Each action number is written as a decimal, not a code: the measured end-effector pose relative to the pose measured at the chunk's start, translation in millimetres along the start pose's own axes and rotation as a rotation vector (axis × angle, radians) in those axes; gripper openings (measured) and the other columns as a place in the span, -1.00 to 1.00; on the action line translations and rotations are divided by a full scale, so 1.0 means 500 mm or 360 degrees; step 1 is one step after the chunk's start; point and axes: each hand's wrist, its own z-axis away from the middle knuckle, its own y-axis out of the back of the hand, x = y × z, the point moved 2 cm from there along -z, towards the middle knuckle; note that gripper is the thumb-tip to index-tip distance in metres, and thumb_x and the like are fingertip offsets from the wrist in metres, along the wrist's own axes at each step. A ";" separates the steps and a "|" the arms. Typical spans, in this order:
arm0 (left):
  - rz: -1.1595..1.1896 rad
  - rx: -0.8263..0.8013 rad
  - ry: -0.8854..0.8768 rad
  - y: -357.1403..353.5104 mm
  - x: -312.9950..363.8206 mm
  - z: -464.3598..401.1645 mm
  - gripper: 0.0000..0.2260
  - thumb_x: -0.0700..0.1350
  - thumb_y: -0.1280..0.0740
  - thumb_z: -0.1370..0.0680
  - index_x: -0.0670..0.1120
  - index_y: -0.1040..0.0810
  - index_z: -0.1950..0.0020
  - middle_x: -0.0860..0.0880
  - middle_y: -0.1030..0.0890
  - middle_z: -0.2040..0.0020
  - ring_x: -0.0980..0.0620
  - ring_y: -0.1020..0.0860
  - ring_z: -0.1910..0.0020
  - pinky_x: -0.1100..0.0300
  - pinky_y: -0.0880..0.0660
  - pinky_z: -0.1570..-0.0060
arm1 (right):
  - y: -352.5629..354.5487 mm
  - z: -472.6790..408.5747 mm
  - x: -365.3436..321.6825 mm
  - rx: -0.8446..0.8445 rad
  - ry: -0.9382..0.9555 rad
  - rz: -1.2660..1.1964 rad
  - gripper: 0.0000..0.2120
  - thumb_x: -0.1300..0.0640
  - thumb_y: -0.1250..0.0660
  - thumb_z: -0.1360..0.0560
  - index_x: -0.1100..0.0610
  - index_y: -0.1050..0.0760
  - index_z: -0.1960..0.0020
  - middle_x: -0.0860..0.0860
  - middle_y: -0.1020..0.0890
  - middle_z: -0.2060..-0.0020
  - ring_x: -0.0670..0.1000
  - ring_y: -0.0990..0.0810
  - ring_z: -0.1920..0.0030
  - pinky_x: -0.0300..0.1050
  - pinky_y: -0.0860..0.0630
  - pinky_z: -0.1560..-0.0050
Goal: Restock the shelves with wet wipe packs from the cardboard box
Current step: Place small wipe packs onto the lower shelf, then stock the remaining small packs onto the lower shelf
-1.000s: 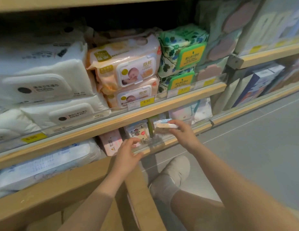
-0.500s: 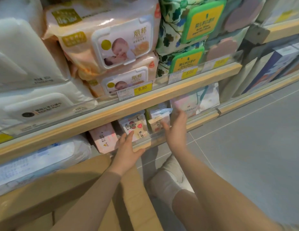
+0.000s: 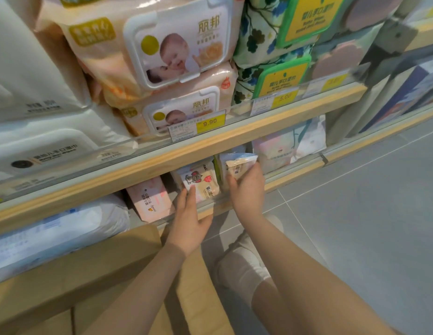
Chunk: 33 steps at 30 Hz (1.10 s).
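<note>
My right hand [image 3: 247,192] grips a small beige wet wipe pack [image 3: 238,165] and holds it upright at the front of the lower shelf [image 3: 295,168], under the wooden edge of the shelf above. My left hand [image 3: 190,213] has straight fingers touching a small white pack with a bear picture [image 3: 201,182] that stands on the same shelf. A pink small pack [image 3: 149,198] leans to the left of it. The cardboard box is not in view.
Large baby wipe packs [image 3: 162,44] and green-lidded floral packs [image 3: 278,44] fill the upper shelf behind a clear rail with a 9.90 price tag [image 3: 209,123]. White bulk packs [image 3: 41,141] lie at left. Grey floor [image 3: 355,213] and my white shoe [image 3: 242,262] are below.
The view has come closer to the lower shelf. My right hand has brought the beige pack upright into the shelf row, and my left hand has reached forward onto the bear pack.
</note>
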 end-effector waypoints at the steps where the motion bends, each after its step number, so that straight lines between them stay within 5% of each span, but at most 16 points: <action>1: -0.0013 0.0004 -0.0002 0.000 0.000 -0.001 -0.27 -0.03 -0.30 -0.55 0.00 0.11 -0.55 0.00 0.10 -0.55 0.00 0.05 -0.52 0.11 -0.06 -0.43 | -0.006 -0.001 0.000 -0.0028 0.0038 0.0077 -0.43 0.01 -0.41 -0.44 0.23 -0.28 -0.32 0.14 -0.50 -0.16 0.14 -0.44 -0.19 0.07 -0.47 -0.16; 7: 0.0008 -0.0022 -0.0020 0.000 0.001 -0.003 -0.29 -0.02 -0.29 -0.56 0.00 0.10 -0.56 0.00 0.11 -0.55 0.00 0.07 -0.53 0.09 -0.03 -0.44 | -0.028 -0.017 -0.006 -0.0157 0.0029 0.0267 -0.41 -0.01 -0.37 -0.47 0.28 -0.25 -0.34 0.20 -0.48 -0.18 0.18 -0.43 -0.20 0.02 -0.40 -0.17; 13: -0.0057 0.0024 -0.0115 0.045 -0.003 0.012 -0.37 -0.07 -0.30 -0.55 -0.05 -0.06 -0.53 -0.05 -0.15 -0.52 -0.01 -0.14 -0.48 0.09 -0.13 -0.43 | 0.016 0.008 -0.020 -0.0359 -0.0107 0.0019 -0.27 0.04 -0.44 -0.44 0.32 -0.16 -0.41 0.23 -0.40 -0.30 0.18 -0.40 -0.30 0.02 -0.41 -0.25; 17: -0.0269 0.0126 -0.0319 0.113 0.004 0.065 -0.48 -0.04 -0.27 -0.57 -0.02 -0.19 -0.50 -0.01 -0.30 -0.43 0.00 -0.27 -0.41 0.06 -0.27 -0.36 | 0.085 0.044 -0.050 -0.0406 -0.0042 -0.0058 -0.51 0.05 -0.36 -0.50 0.24 -0.34 -0.33 0.19 -0.48 -0.22 0.17 -0.49 -0.20 -0.10 -0.43 -0.10; 21: -0.0463 0.0215 -0.0454 0.187 -0.038 0.157 -0.52 -0.04 -0.27 -0.56 -0.04 -0.26 -0.46 -0.04 -0.35 -0.40 -0.05 -0.31 -0.39 0.04 -0.28 -0.35 | 0.143 0.113 -0.095 -0.0511 0.0138 -0.0014 -0.53 0.02 -0.27 -0.55 0.22 -0.34 -0.39 0.16 -0.47 -0.27 0.13 -0.52 -0.18 -0.02 -0.46 -0.16; 28: -0.0734 0.0271 -0.0065 0.293 -0.243 0.308 -0.53 0.01 -0.24 -0.57 -0.06 -0.29 -0.46 -0.07 -0.40 -0.36 -0.09 -0.37 -0.33 -0.01 -0.32 -0.30 | 0.153 0.308 -0.165 -0.0868 0.0376 -0.0027 -0.65 0.15 -0.29 -0.55 0.20 -0.41 -0.31 0.06 -0.51 -0.17 -0.05 -0.49 -0.03 -0.33 -0.33 0.02; 33: -0.0896 0.0268 0.0047 0.301 -0.345 0.382 -0.42 0.00 -0.26 -0.55 -0.01 -0.14 -0.52 -0.07 -0.19 -0.51 -0.07 -0.15 -0.48 -0.11 -0.01 -0.46 | 0.094 0.476 -0.135 -0.1211 0.0577 0.0141 -0.64 0.12 -0.32 -0.52 0.12 -0.42 -0.30 -0.06 -0.48 -0.12 -0.03 -0.52 -0.11 -0.30 -0.34 -0.04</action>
